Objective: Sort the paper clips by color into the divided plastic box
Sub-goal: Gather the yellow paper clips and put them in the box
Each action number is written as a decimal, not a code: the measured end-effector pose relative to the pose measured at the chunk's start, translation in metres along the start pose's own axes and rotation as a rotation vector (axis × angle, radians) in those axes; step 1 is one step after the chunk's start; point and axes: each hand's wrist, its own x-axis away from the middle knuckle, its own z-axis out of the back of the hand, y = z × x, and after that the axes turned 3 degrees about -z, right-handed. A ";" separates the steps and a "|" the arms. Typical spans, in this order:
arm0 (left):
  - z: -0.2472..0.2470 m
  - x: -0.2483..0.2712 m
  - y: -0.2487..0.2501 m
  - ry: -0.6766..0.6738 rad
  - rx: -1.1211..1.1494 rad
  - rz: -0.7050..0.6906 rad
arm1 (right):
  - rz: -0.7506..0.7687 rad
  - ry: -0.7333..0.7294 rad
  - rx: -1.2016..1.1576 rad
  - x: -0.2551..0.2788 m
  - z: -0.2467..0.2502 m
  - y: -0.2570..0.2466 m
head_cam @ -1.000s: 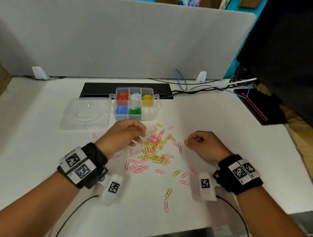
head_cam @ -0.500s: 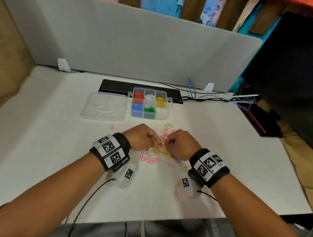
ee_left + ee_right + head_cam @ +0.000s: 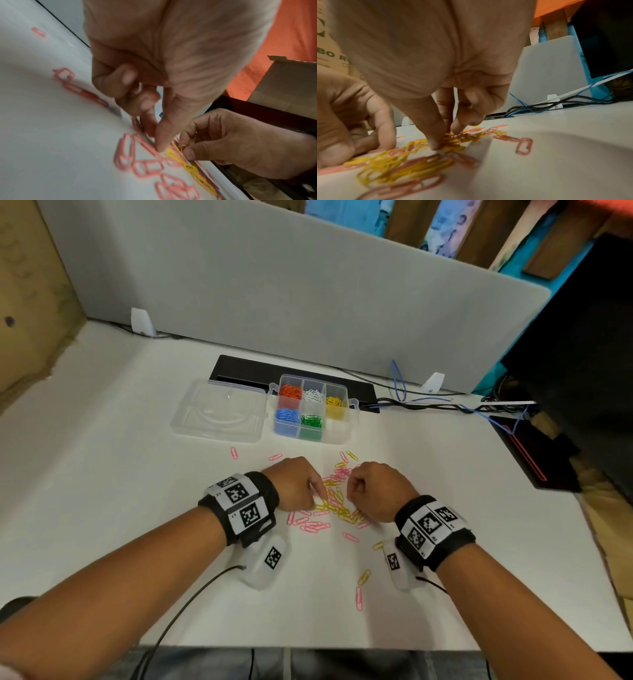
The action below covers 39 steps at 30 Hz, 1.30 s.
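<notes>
Pink and yellow paper clips (image 3: 334, 503) lie heaped on the white table between my hands, with strays around them. The clear divided box (image 3: 352, 405) stands beyond, holding orange, white and yellow clips in the far row and blue and green in the near row. My left hand (image 3: 317, 491) has its fingers curled, and its thumb and forefinger (image 3: 159, 143) pinch at a yellow clip on the table. My right hand (image 3: 351, 494) pinches a yellow clip (image 3: 183, 146) at the pile's right side; its fingertips (image 3: 436, 143) dig into the yellow clips (image 3: 453, 147).
The box's clear lid (image 3: 219, 412) lies open to its left. A grey partition (image 3: 274, 296) backs the desk, with a black cable slot (image 3: 239, 371) and cables (image 3: 428, 404) behind the box. A black pad (image 3: 534, 453) lies at the right edge. Single clips (image 3: 359, 594) lie near the front.
Both hands have closed in on the pile from either side, and the right one now pinches a yellow clip. My head has lifted, so the view takes in more of the desk.
</notes>
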 end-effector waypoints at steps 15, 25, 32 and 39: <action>-0.006 0.001 0.004 -0.010 -0.180 -0.090 | -0.023 -0.002 -0.279 0.017 0.002 -0.009; -0.002 0.004 0.005 0.050 -0.125 -0.080 | -0.089 -0.081 -0.183 0.021 0.002 -0.017; 0.008 0.004 0.008 0.164 0.209 -0.059 | -0.066 -0.024 -0.099 0.022 -0.003 -0.015; 0.010 0.003 0.013 0.196 0.586 0.102 | 0.037 -0.050 -0.091 0.028 -0.007 -0.015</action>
